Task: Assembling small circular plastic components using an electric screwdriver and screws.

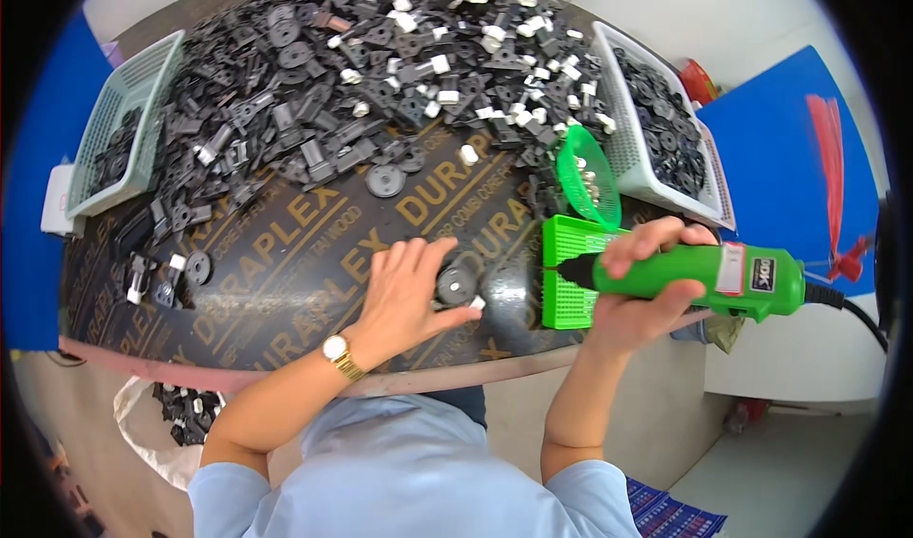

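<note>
My left hand (407, 289) rests on the table with thumb and fingers curved round a black plastic part with a round disc (456, 285). A small white piece (477, 302) shows at the part's near edge, by my thumb. In my right hand (639, 296) is a green electric screwdriver (709, 277), held sideways with its black nose pointing left. That nose is over a green slotted tray (563, 315); whether it touches the tray I cannot tell. A loose black disc (386, 181) lies beyond my left hand.
A large heap of black and white plastic parts (314, 91) covers the far table. Crates stand at left (95, 196) and right (623, 148), holding black parts. A green basket (573, 191) contains small metal pieces. The screwdriver's cord (861, 319) trails off right.
</note>
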A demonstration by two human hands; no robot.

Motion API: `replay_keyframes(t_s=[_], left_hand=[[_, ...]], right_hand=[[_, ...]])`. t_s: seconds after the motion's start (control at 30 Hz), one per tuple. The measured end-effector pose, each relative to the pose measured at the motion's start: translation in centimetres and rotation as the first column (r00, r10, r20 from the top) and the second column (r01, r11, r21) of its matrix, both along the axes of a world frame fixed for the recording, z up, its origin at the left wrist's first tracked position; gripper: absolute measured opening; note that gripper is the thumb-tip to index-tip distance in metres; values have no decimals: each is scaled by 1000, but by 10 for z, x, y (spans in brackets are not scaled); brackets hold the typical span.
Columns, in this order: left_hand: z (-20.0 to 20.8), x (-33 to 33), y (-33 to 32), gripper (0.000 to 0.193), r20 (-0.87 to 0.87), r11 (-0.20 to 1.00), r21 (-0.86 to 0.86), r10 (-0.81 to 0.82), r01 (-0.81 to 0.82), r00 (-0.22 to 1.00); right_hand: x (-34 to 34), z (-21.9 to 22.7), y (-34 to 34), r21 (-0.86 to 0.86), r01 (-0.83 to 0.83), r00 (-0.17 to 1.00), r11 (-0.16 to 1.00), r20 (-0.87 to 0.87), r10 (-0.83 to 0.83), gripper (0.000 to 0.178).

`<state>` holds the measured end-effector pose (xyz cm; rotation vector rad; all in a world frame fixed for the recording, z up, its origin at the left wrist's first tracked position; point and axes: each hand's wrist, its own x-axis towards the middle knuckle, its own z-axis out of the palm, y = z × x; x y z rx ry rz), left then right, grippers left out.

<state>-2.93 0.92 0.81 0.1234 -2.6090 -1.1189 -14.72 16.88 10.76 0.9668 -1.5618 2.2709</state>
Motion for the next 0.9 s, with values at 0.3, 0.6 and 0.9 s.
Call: replay_keyframes(t_s=[0.3, 0.6, 0.9], left_hand=[[-8, -1, -10, 43, -119, 982, -118, -158, 144, 980], [-10, -4, -9, 50, -123, 990, -127, -85, 69, 989], [-9, -5, -11, 57, -98, 991, -114, -82, 70, 992]], right_hand=[[-39, -20, 67, 199, 253, 967, 947, -41, -250, 71], [-72, -43, 71, 61, 193, 981, 979, 19, -194, 62], [-71, -49, 70, 131, 206, 978, 970, 7, -209, 66]])
